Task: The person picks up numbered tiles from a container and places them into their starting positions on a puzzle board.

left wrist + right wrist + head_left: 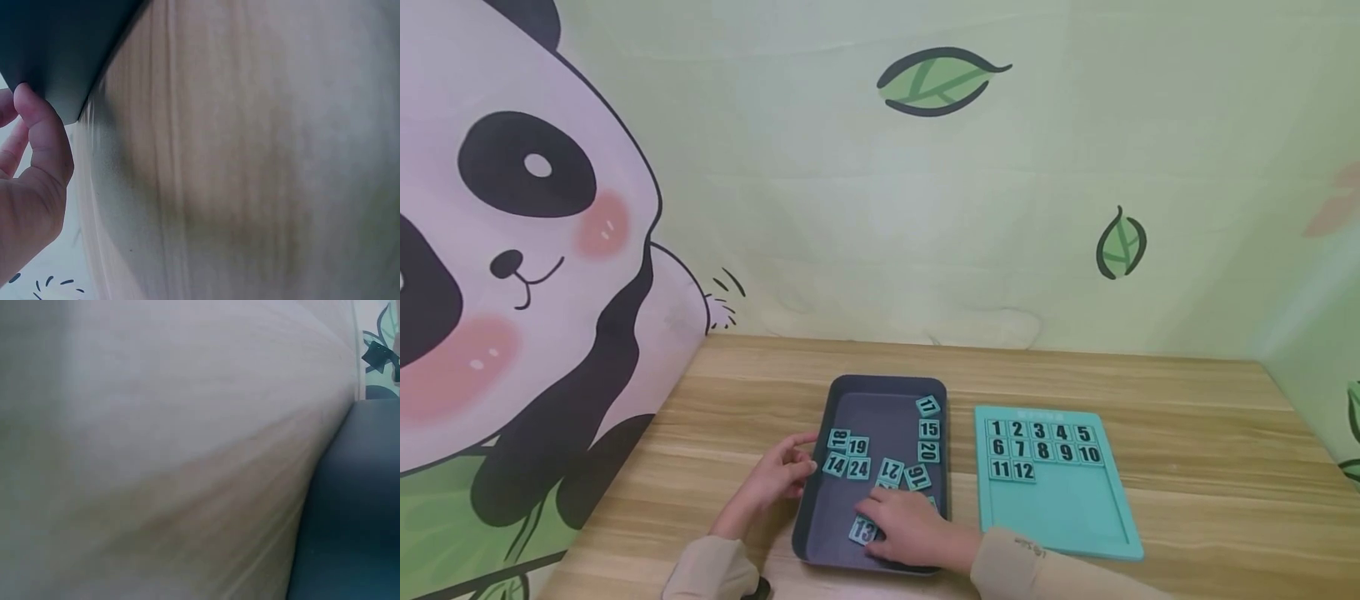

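Observation:
A dark grey tray (880, 385) with several loose teal number tiles in it lies on the table. My left hand (778, 471) grips its left edge; in the left wrist view the bent thumb (47, 134) lies against the tray's outer wall (69, 56). My right hand (913, 529) reaches into the near part of the tray, pinching the number 13 tile (862, 531) between thumb and fingers. This hand partly covers other tiles beneath it. The right wrist view does not show the hand, only the tray's side (356, 506) and the table.
Right of the tray lies a teal number board (1052, 517), with tiles 1 to 12 set in order in its upper rows. Tiles such as 14 (835, 465), 15 (929, 429) and 17 (928, 406) lie in the tray. A panda-print cloth (850, 208) hangs behind the wooden table (1210, 467).

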A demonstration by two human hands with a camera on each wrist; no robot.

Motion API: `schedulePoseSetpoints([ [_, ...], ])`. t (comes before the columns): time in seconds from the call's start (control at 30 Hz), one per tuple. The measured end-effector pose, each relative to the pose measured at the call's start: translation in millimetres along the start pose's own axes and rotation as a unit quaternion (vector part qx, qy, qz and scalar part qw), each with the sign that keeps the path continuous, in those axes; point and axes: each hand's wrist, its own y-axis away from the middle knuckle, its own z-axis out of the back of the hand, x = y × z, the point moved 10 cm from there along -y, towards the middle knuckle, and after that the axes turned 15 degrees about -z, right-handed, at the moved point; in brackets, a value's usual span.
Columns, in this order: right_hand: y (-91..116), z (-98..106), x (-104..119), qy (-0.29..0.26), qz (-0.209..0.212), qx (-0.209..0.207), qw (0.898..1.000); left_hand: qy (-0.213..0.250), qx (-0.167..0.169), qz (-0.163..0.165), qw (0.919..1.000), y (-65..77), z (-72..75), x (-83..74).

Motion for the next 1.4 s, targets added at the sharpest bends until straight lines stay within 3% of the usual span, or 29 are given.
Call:
schedulePoseSetpoints([
  [0.23, 4.3, 13.9, -11.3, -0.058, -0.022, 0.020, 0.998, 0.001, -0.001, -0.001, 1.0000, -0.5, -0.9, -0.1],
  [0.57, 22.4, 59.5, -43.3, -0.131, -0.023, -0.016, 0.991, -0.003, -0.001, -0.001, 1.0000, -0.6, -0.1, -0.8],
  [1.0, 45.3, 83.8, -119.6, -0.175, -0.090, -0.037, 0.980, -0.005, 0.000, -0.001, 1.0000, 1.8, -1.0, -4.5],
  [1.23, 57.3, 82.7, -166.8, -0.184, -0.171, -0.036, 0.967, -0.007, -0.003, 0.001, 1.0000, 2.2, -1.4, -5.5],
  [1.4, 66.2, 81.9, -194.1, -0.192, -0.196, -0.055, 0.960, -0.013, -0.008, 0.005, 0.9999, 2.4, -0.4, -5.1],
])
